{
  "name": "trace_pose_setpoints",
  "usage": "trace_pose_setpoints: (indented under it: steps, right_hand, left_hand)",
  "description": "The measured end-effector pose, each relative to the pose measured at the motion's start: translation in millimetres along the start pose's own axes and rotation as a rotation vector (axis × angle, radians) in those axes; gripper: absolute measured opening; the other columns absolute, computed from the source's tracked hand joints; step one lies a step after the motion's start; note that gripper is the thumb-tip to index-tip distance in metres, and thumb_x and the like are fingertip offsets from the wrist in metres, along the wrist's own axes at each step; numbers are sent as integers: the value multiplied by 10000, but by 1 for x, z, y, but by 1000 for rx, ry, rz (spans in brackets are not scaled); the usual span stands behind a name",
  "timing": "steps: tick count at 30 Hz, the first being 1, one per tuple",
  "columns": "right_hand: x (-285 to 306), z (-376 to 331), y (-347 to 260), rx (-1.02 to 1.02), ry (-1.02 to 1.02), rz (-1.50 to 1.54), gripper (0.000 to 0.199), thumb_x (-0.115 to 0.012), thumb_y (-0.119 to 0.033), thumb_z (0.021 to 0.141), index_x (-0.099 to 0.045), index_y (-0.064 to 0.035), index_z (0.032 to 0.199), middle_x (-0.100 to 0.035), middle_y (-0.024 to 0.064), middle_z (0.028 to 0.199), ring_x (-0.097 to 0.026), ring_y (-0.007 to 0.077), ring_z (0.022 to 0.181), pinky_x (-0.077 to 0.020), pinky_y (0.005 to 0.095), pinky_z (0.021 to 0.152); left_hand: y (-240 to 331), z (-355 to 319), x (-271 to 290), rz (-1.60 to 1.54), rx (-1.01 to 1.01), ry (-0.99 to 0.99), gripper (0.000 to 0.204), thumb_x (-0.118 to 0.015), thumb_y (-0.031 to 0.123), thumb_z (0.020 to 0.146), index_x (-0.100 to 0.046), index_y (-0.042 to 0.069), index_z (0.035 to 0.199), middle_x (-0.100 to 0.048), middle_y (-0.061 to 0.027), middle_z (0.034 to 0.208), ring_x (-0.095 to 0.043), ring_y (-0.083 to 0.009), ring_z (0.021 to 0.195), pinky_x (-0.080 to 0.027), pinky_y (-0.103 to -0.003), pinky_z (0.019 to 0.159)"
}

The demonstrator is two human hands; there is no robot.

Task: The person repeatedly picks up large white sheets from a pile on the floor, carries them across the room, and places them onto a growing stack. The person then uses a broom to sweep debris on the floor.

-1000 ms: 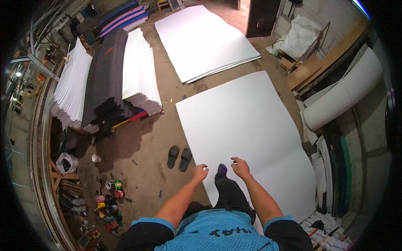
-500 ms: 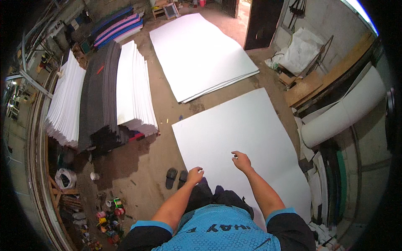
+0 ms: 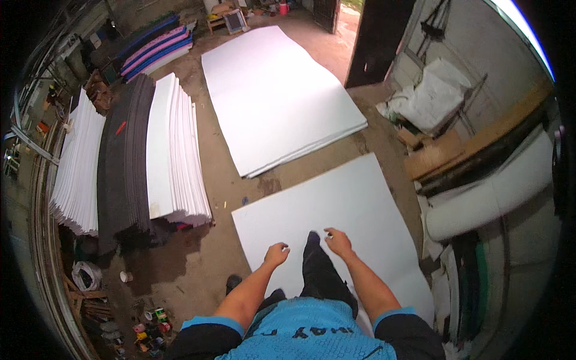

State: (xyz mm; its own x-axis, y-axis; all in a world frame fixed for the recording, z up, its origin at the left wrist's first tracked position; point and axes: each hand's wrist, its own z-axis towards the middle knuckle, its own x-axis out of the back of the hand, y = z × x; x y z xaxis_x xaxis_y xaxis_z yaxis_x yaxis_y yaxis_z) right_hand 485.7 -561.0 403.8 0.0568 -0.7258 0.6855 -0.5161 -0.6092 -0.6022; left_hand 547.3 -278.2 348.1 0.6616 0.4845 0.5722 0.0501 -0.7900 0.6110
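Below me a large white foam-like sheet lies flat on the floor. My left hand hangs over its left part, fingers loosely bent and apart, with nothing visible held. Above the same sheet is my right hand, its fingers half curled and not closed together; I see nothing in it. Neither hand touches the sheet. One dark-socked foot is on the sheet between my hands. Beyond it lies a stack of white sheets, its layered edge facing me.
On the left stand bundles of white sheets and dark grey sheets. A white roll lies along the right wall, near a brown board. A dark slipper lies left of my legs. An open doorway is at the back.
My foot has come forward onto the near sheet. Both hands are slightly lower in view, and the surroundings have shifted with my head.
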Motion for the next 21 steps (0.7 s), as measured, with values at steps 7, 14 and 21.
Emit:
trace_pose_setpoints:
  steps: [7, 14, 21]
  right_hand:
    - [58, 128, -38, 101, -164, -112, 381, -649, -223, 884, -645, -147, 1257, -701, 155, 1146, -651, 339, 1095, -520, 460, 944]
    - [87, 244, -92, 200, -203, -165, 410, -688, -258, 862, -656, -144, 1255, -712, 136, 1145, -665, 321, 1085, -530, 445, 915]
    - [89, 337, -120, 158, -328, -239, 440, -673, -322, 888, -617, -152, 1290, -674, 140, 1204, -630, 332, 1128, -506, 465, 949]
  left_hand:
    - [70, 101, 36, -103, 11, 106, 351, -660, 300, 894, -720, 52, 1135, -714, -153, 1142, -681, -323, 1061, -528, -414, 946]
    - [117, 184, 82, -203, 108, 129, 371, -658, 301, 884, -708, 57, 1159, -713, -171, 1131, -679, -332, 1070, -517, -414, 960]
    - [121, 277, 119, -233, 171, 110, 362, -668, 280, 882, -695, 48, 1158, -713, -180, 1117, -673, -348, 1071, -515, -418, 959]
